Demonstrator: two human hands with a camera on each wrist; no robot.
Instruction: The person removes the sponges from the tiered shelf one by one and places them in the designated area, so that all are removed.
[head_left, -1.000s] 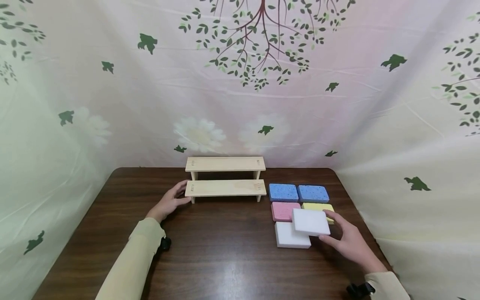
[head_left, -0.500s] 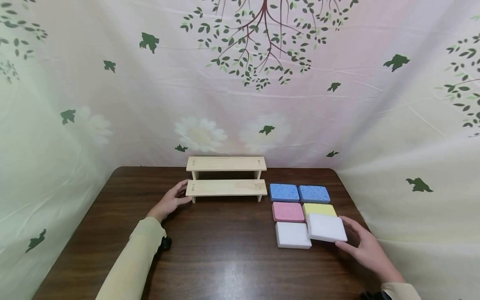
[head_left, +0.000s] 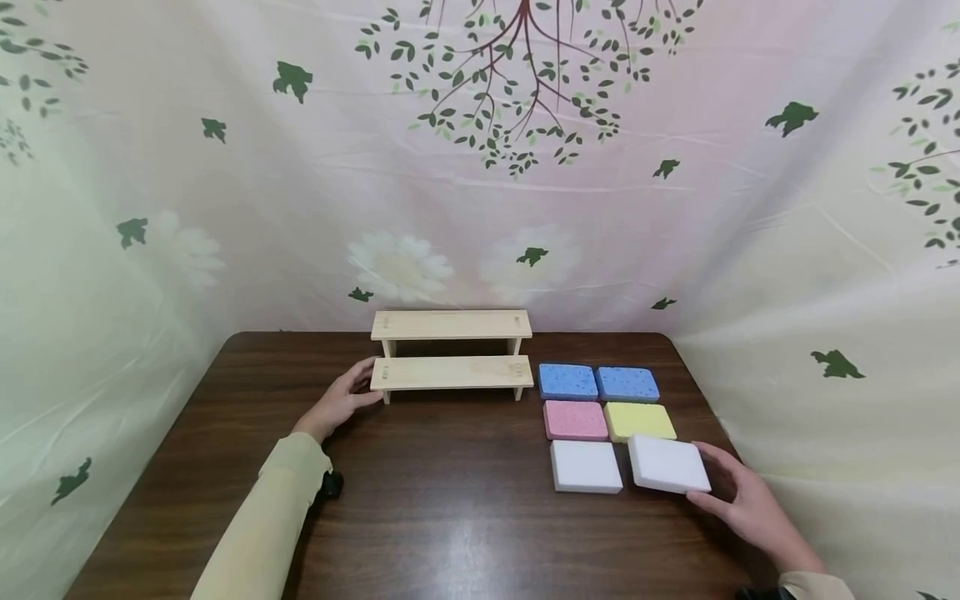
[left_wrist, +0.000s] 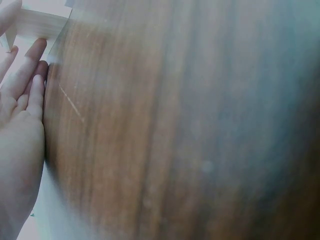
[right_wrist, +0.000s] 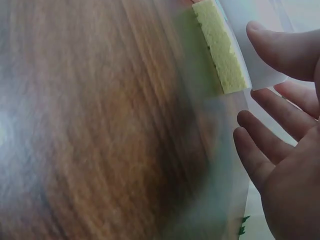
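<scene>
My right hand (head_left: 753,504) pinches a white sponge (head_left: 670,464) by its right end, thumb at the front edge. The sponge is tilted and sits just in front of the yellow sponge (head_left: 640,421); in the right wrist view the yellow sponge (right_wrist: 220,47) shows beside it. Left of the held one lies another white sponge (head_left: 587,467). My left hand (head_left: 337,404) rests at the left end of a two-step wooden stand (head_left: 450,373), its fingers fairly straight against it. In the left wrist view, fingers (left_wrist: 30,65) lie by the pale wood (left_wrist: 42,22).
Behind the white sponges lie a pink sponge (head_left: 575,420) and, farther back, two blue sponges (head_left: 567,382). All stand right of the stand on a dark wooden table (head_left: 420,500). A patterned cloth (head_left: 450,208) hangs close behind the table's back edge.
My right hand has carried the white sponge rightward and toward me, from over the other white sponge to its right side. The left hand stays by the stand.
</scene>
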